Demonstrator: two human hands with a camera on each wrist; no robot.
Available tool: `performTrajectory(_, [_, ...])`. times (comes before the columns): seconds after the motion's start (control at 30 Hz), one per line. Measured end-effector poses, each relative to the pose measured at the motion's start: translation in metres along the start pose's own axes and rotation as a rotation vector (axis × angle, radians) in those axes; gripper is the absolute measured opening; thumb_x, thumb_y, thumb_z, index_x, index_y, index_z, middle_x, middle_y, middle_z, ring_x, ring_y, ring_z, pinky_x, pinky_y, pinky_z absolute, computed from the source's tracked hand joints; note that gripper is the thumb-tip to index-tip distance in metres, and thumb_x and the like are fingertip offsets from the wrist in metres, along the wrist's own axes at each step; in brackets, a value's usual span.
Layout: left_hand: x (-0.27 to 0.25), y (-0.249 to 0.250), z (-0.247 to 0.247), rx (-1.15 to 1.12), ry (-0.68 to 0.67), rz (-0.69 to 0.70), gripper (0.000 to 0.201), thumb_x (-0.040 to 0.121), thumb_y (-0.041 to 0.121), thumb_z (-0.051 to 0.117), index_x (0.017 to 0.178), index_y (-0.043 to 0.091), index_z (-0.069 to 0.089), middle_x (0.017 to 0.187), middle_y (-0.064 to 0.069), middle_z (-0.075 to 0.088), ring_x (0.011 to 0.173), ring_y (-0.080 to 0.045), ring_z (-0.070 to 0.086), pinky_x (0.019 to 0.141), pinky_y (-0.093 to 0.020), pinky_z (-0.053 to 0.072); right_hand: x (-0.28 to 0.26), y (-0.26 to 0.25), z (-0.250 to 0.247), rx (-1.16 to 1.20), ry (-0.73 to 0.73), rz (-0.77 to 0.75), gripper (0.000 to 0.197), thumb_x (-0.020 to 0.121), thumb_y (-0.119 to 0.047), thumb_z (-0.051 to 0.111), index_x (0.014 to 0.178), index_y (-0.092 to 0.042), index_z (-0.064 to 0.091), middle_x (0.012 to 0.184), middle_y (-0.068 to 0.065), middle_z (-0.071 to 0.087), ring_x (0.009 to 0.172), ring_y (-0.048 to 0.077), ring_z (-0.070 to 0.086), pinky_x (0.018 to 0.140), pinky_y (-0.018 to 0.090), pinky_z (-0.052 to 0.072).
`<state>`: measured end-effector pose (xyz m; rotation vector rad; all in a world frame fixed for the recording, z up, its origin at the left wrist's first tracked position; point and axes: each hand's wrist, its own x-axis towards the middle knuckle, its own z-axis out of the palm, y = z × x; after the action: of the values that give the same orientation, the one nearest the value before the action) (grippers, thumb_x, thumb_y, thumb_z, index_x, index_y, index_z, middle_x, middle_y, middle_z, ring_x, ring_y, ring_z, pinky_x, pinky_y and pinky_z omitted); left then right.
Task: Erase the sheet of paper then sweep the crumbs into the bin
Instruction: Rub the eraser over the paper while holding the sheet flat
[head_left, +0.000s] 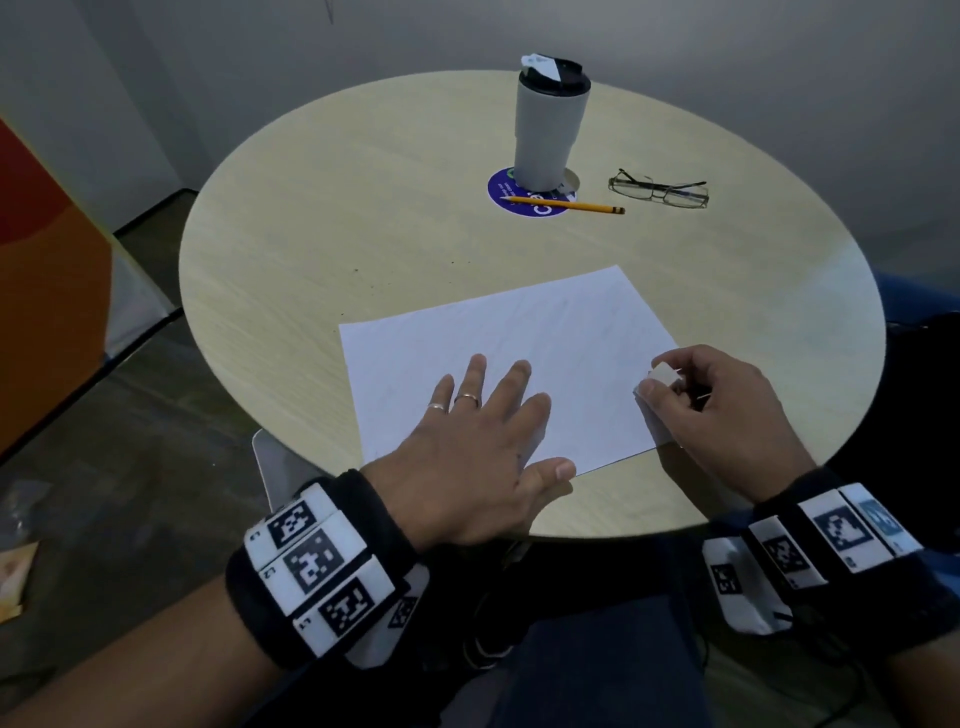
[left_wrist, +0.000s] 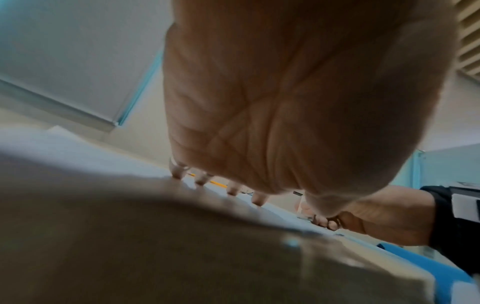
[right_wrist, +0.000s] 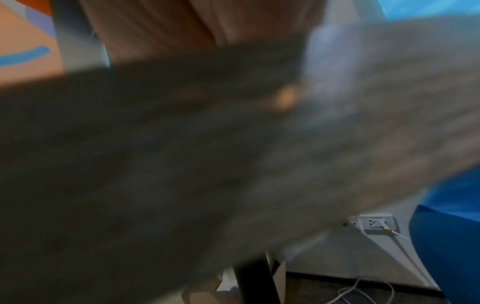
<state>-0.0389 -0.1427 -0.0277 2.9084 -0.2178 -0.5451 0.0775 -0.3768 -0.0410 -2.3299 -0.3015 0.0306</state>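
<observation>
A white sheet of paper (head_left: 498, 358) lies on the round wooden table (head_left: 322, 218), near its front edge. My left hand (head_left: 483, 415) lies flat on the sheet's lower middle, fingers spread and straight; in the left wrist view its fingertips (left_wrist: 200, 181) press on the paper (left_wrist: 78, 148). My right hand (head_left: 717, 405) is over the sheet's right edge and pinches a white eraser (head_left: 662, 374) between thumb and fingers. The right wrist view is blurred and shows mostly the table's underside. I see no crumbs clearly and no bin.
At the back of the table a white travel mug (head_left: 550, 124) stands on a blue round coaster (head_left: 501, 195), with a yellow pencil (head_left: 566, 204) in front of it and folded glasses (head_left: 660, 189) to its right. An orange panel (head_left: 47, 291) stands at the left.
</observation>
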Motion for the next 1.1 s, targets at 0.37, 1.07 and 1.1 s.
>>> performTrajectory(0.37, [0.003,-0.013,0.038,-0.021,0.308,-0.002,0.077,0.104,0.073,0.010,0.168,0.031,0.007,0.176,0.002,-0.009,0.160,-0.030,-0.019,0.128,-0.056,-0.006,-0.016,-0.014,0.009,0.020,-0.027,-0.054,0.009,0.091,-0.028,0.083,0.089,-0.027,0.074,0.075,-0.001,0.074,0.067,0.019,0.069,0.068,0.035,0.059])
performTrajectory(1.07, [-0.010,-0.016,0.040,0.056,0.265,0.043,0.137,0.068,0.108,0.021,0.168,0.019,-0.008,0.173,-0.007,-0.022,0.159,-0.030,-0.022,0.127,-0.061,-0.002,-0.033,-0.028,0.029,-0.088,0.038,-0.217,0.014,0.088,-0.021,0.081,0.079,-0.024,0.072,0.074,-0.013,0.069,0.066,0.014,0.065,0.063,0.028,0.051])
performTrajectory(1.1, [-0.010,-0.015,0.040,0.052,0.265,0.042,0.137,0.068,0.108,0.022,0.168,0.019,-0.007,0.173,-0.007,-0.021,0.159,-0.031,-0.021,0.127,-0.061,-0.002,-0.027,-0.023,0.023,-0.094,0.063,-0.189,0.015,0.089,-0.021,0.081,0.077,-0.024,0.072,0.072,-0.011,0.068,0.066,0.015,0.064,0.064,0.031,0.051])
